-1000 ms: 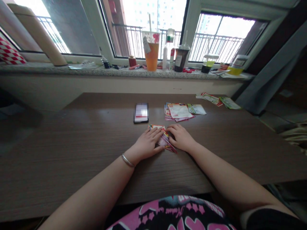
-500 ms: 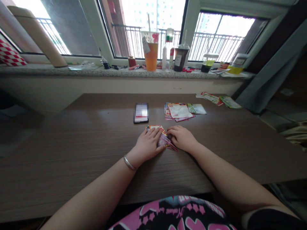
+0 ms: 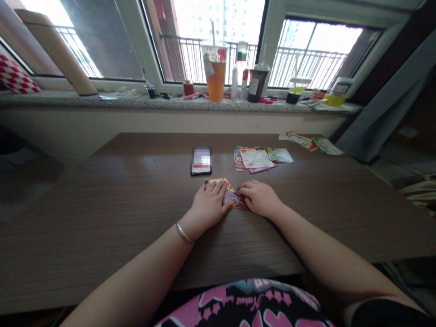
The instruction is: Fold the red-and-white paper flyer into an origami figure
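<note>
A colourful printed paper flyer (image 3: 230, 198), partly folded, lies on the table in front of me. My left hand (image 3: 208, 203), with a silver bangle at the wrist, is spread flat over its left part. At the flyer's right corner, the fingers of my right hand (image 3: 258, 196) are curled in and closed on the edge; the fingertips are partly hidden. Just beyond my left hand lies a phone (image 3: 200, 161) with a blurred screen. A stack of similar flyers (image 3: 255, 157) rests further back to the right, with a greenish paper (image 3: 281, 155) against its right side.
More printed papers (image 3: 299, 140) lie at the table's back right corner. Along the stone windowsill (image 3: 136, 102) stand an orange drink cup (image 3: 215, 79), a dark drink cup (image 3: 258, 84), bottles, pens and small jars. A cardboard tube (image 3: 59, 54) leans on the window at left.
My left hand has slid slightly left, and the flyer has shifted a little left with it. My right hand stays nearly in place at the flyer's corner.
</note>
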The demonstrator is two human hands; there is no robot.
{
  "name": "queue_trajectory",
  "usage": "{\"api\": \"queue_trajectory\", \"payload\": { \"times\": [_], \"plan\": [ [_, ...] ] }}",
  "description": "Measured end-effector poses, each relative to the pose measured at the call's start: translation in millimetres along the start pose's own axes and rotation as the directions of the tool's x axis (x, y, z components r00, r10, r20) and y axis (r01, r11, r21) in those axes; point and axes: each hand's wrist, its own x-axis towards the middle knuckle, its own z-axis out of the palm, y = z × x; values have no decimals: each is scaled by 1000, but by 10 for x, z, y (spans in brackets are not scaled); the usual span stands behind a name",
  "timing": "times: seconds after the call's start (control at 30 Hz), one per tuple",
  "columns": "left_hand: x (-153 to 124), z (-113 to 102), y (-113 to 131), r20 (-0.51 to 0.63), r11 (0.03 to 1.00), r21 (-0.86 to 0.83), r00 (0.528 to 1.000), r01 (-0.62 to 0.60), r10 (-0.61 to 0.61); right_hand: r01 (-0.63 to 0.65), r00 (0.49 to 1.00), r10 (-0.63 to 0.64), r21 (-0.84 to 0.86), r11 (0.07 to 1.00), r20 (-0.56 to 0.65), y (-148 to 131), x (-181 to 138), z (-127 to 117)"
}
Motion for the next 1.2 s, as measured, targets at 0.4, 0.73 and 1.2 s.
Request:
{"api": "queue_trajectory", "payload": {
  "times": [0.4, 0.73, 1.2],
  "plan": [
    [11, 13, -67, 3, 994, 52, 996, 91, -92, 52, 999, -52, -25, 998, 12, -32, -18, 12],
    [2, -8, 1, -23, 994, 60, 995, 93, -92, 35, 999, -35, -12, 999, 7, -77, 8, 16],
    [-2, -18, -8, -21, 993, 51, 994, 110, -109, 86, 996, -87, 45, 995, 25, -28, -42, -58]
  ]
}}
